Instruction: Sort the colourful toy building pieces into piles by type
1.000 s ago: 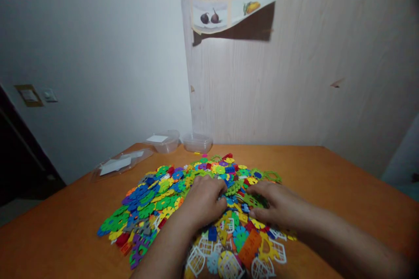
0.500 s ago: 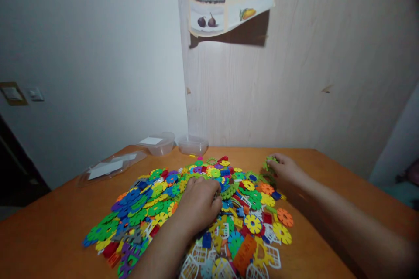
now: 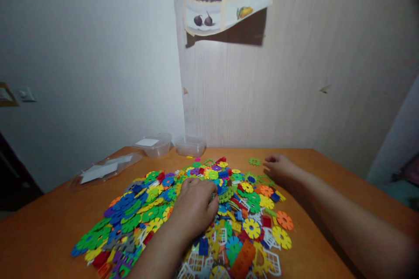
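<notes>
A wide heap of mixed plastic pieces (image 3: 252, 228) covers the middle of the wooden table: notched discs, bricks, white lattice pieces. My left hand (image 3: 198, 202) rests on the heap with its fingers curled down; what it grips, if anything, is hidden beneath it. Beyond the heap's right side, my right hand (image 3: 275, 165) hovers low over the table, fingers apart and nothing visible between them. A light green notched piece (image 3: 254, 161) lies flat on the table just left of my right fingertips.
Two clear plastic tubs (image 3: 190, 145) stand at the table's back edge, by the wall. Clear lids with white labels (image 3: 100, 171) lie at the back left. An orange disc (image 3: 284, 220) lies at the heap's right edge. Fruit pictures (image 3: 212, 0) hang on the wall.
My right hand has let go of the green piece, which now lies on the table, and its fingers have opened. My left hand is still on the heap. The view has shifted slightly.
</notes>
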